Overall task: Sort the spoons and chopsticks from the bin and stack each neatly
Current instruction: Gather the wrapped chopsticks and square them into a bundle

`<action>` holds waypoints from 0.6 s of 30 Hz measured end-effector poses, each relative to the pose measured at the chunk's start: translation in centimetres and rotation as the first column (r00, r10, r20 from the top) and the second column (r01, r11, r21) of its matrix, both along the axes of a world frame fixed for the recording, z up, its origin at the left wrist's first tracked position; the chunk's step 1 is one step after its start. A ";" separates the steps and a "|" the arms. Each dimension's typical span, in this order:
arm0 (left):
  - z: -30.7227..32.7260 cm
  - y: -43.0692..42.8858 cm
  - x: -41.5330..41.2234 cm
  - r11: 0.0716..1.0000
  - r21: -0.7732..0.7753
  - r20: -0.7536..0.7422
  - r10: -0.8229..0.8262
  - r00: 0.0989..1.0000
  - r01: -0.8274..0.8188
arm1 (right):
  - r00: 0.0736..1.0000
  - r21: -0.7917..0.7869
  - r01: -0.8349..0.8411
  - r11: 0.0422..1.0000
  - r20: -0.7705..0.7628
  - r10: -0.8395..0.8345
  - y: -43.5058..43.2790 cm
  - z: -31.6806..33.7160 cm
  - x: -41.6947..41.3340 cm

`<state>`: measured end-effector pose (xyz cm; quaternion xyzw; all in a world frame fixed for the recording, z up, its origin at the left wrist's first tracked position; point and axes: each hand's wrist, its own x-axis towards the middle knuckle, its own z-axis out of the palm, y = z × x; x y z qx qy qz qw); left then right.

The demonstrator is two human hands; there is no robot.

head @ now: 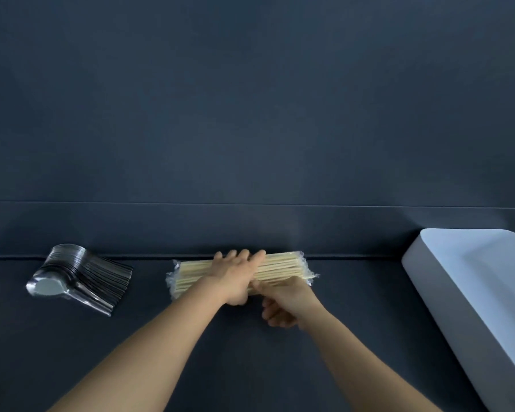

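A stack of pale wooden chopsticks in clear wrappers (283,267) lies lengthwise across the middle of the dark table. My left hand (235,275) lies flat over its centre, fingers reaching to the far side. My right hand (283,301) is at the near edge of the stack, thumb and forefinger pinching it, the other fingers curled beneath. A fanned pile of metal spoons (81,278) rests at the left, bowls toward me, apart from both hands.
A white plastic bin (464,281) stands at the right edge, tilted in view; its inside shows nothing. The dark table (250,367) has a raised seam running behind the stacks, with a dark backdrop beyond.
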<state>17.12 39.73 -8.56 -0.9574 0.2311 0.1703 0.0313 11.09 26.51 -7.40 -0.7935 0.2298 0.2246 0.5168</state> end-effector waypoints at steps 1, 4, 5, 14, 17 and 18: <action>-0.1 -0.1 0.0 1.000 0.008 -0.005 -0.004 1.000 0.004 | 0.991 -0.148 0.002 0.989 0.129 0.018 -0.6 -0.2 0.1; -0.2 -0.4 0.4 1.000 0.002 -0.027 -0.024 0.999 0.024 | 0.824 -0.548 0.173 0.818 0.536 0.185 -2.2 -0.7 0.8; -0.2 -0.5 0.4 0.999 -0.009 -0.024 -0.041 0.999 0.041 | 0.756 -0.628 0.194 0.754 0.585 0.292 -2.6 -1.1 1.0; -0.8 -0.9 0.5 0.999 0.000 0.113 -0.049 0.992 0.049 | 0.824 -0.727 -0.193 0.659 0.244 0.511 -4.6 -4.1 1.5; -1.1 0.0 -0.3 1.000 -0.023 0.191 0.008 0.981 -0.003 | 0.810 -0.750 -0.162 0.642 0.270 0.520 -4.8 -4.3 1.2; -1.2 0.4 -0.6 0.999 -0.035 0.200 0.036 0.979 -0.030 | 0.807 -0.748 -0.155 0.645 0.281 0.520 -4.9 -4.4 1.3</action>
